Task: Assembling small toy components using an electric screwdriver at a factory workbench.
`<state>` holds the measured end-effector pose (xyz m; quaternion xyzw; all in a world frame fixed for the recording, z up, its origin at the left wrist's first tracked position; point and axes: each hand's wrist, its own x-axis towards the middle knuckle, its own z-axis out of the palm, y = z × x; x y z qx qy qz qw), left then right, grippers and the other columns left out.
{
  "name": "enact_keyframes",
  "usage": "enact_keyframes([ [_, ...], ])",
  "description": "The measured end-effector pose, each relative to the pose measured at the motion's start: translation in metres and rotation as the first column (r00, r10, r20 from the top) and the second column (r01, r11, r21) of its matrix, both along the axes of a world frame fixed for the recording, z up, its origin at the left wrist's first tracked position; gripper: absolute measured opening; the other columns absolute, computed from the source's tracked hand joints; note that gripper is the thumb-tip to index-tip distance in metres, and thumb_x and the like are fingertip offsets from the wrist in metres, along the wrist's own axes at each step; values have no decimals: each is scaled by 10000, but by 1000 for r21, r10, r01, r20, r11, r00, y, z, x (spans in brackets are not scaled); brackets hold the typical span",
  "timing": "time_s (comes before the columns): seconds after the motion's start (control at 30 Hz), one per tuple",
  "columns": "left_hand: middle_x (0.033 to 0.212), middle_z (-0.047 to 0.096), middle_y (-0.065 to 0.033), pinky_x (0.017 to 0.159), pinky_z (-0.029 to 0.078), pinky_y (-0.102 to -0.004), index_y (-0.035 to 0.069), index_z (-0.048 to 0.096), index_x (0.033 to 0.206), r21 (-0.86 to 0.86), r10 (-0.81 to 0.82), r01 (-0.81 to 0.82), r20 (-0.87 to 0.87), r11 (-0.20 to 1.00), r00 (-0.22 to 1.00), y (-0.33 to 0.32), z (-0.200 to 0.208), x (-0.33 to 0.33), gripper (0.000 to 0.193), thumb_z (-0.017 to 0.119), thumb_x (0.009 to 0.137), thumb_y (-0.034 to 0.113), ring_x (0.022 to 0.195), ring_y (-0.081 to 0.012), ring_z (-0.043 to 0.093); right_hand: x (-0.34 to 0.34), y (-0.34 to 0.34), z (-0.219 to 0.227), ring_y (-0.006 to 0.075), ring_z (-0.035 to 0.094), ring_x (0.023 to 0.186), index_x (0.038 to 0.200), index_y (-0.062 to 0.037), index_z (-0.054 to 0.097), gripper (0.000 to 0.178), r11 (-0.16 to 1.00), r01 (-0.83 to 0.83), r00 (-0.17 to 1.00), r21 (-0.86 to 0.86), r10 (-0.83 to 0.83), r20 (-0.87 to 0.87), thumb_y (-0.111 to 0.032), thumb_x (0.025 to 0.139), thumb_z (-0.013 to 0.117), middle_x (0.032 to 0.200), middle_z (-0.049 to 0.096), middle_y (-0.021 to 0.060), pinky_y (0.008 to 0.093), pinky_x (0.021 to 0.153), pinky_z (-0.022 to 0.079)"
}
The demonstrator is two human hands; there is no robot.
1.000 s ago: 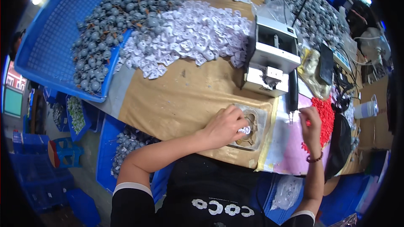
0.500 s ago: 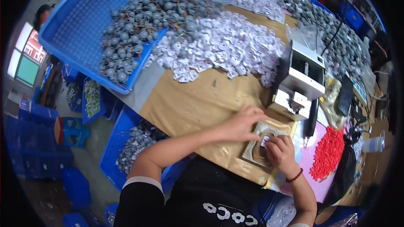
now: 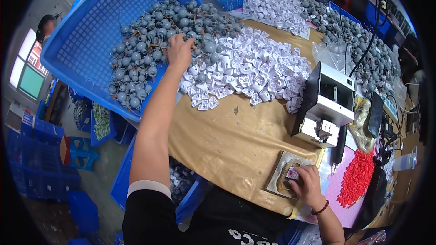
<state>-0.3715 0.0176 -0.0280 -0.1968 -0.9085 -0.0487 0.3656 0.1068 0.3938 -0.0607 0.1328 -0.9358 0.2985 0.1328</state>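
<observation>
My left hand point(image 3: 180, 53) reaches into the heap of grey ball-shaped parts point(image 3: 165, 22) with wires, at the mouth of a tilted blue basket point(image 3: 91, 31). Its fingers are apart and touch the balls; no part shows lifted in them. By the table's near edge, my right hand point(image 3: 309, 185) pinches a small white plastic piece point(image 3: 292, 173) with a red spot on it. That piece is over a square plate point(image 3: 275, 185) bearing a brownish ring point(image 3: 285, 172). The right fingertips partly hide the ring.
White plastic pieces point(image 3: 254, 66) lie heaped beside the grey parts. A white-and-black machine point(image 3: 334, 93) stands beyond the plate. Red pieces point(image 3: 356, 177) are piled at the right, near a lidded cup point(image 3: 404, 159). More grey parts point(image 3: 372, 54) cover the far right. A blue stool point(image 3: 81, 152) is on the floor.
My left hand has left the plate and moved far and left to the grey parts. My right hand stays at the plate; a red spot now shows on the white piece.
</observation>
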Motion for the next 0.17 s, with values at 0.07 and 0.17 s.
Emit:
enact_keyframes([
  [0.07, 1220, 621, -65, 964, 477, -500, 187, 752, 1035, -22, -10, 11, 56, 1000, 998, 0, 1, -10, 191, 717, 861, 115, 1257, -312, 498, 6, 6, -3, 320, 617, 938, 1214, -24, 616, 491, 996, 37, 999, -75, -36, 16, -32, 765, 815, 1100, 653, 167, 429, 829, 518],
  [0.17, 1308, 602, -55, 1001, 443, -545, 178, 758, 991, 135, -156, 137, 141, 981, 978, 7, 9, -19, 115, 741, 877, 175, 1292, -313, 470, 13, 13, -5, 317, 625, 955, 1236, -16, 603, 492, 986, 103, 994, -134, -97, 50, -10, 783, 792, 1108, 645, 178, 423, 823, 538],
])
